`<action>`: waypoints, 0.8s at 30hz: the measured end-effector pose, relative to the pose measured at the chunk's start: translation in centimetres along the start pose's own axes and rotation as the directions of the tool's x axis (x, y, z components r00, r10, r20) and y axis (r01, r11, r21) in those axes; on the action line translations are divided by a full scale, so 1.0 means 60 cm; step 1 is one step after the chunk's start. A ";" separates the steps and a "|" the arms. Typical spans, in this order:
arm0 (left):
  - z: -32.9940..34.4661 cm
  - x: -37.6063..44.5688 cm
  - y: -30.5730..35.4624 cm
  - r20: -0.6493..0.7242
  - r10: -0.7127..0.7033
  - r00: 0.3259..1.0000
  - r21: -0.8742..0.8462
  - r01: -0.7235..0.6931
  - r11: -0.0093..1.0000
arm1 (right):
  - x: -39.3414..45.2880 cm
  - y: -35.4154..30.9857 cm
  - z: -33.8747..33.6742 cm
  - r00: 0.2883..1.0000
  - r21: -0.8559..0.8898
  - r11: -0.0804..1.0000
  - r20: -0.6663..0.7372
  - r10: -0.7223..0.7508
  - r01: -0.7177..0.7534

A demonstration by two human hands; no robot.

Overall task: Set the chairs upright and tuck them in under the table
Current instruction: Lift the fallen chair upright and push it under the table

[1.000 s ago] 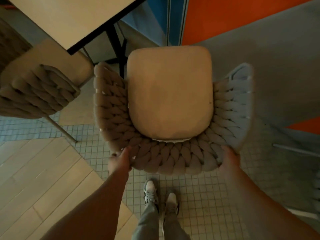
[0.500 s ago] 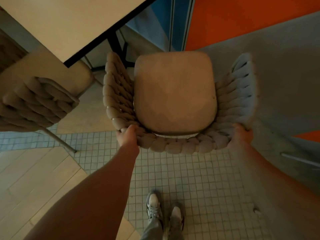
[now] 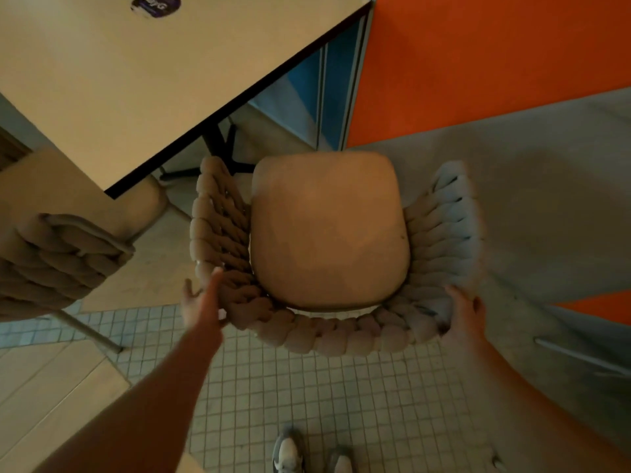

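A beige chair [image 3: 327, 233] with a braided woven back stands upright on the floor, beside the corner of the light table [image 3: 143, 76], outside its edge. My right hand [image 3: 466, 312] grips the right rear of the woven back. My left hand [image 3: 199, 298] is open with fingers spread, just off the left rear of the back, touching it lightly at most. A second woven chair [image 3: 51, 254] stands at the left, its seat partly under the table.
The black table pedestal [image 3: 218, 148] stands just beyond the chair's left arm. An orange and blue wall [image 3: 478, 63] rises behind. A metal bar [image 3: 580, 356] lies on the grey floor at right. My feet [image 3: 307, 452] are on small tiles below.
The chair has moved forward, away from my feet and toward the table corner. My left hand has released its grip on the back and opened. The right hand still holds.
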State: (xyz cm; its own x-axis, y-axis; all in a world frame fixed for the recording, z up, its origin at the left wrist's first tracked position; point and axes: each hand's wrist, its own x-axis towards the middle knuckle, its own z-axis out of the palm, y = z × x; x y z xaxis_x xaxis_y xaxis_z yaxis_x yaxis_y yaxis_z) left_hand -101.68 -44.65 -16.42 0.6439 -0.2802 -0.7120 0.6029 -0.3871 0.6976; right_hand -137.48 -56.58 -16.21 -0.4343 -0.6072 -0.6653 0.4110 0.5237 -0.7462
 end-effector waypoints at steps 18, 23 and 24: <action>0.155 -0.114 -0.064 -0.249 0.002 0.969 -0.028 -0.009 1.000 | 0.203 -0.177 0.072 0.995 -0.436 0.898 0.103 -0.008 0.053; 0.166 -0.084 -0.026 -0.246 -0.037 0.969 0.127 0.070 0.989 | 0.265 -0.214 0.126 0.986 -0.498 0.866 0.163 0.043 0.045; 0.167 -0.072 -0.013 -0.241 -0.034 0.970 0.128 0.066 0.990 | 0.275 -0.220 0.140 0.983 -0.507 0.860 0.179 0.046 0.052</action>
State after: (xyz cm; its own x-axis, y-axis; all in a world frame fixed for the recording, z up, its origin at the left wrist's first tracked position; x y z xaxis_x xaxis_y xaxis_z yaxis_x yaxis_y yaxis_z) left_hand -109.67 -51.95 -14.68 0.7177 -0.0475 -0.6947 0.5788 -0.5139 0.6331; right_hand -143.34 -78.53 -17.14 -0.2643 -0.6798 -0.6841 -0.0761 0.7218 -0.6879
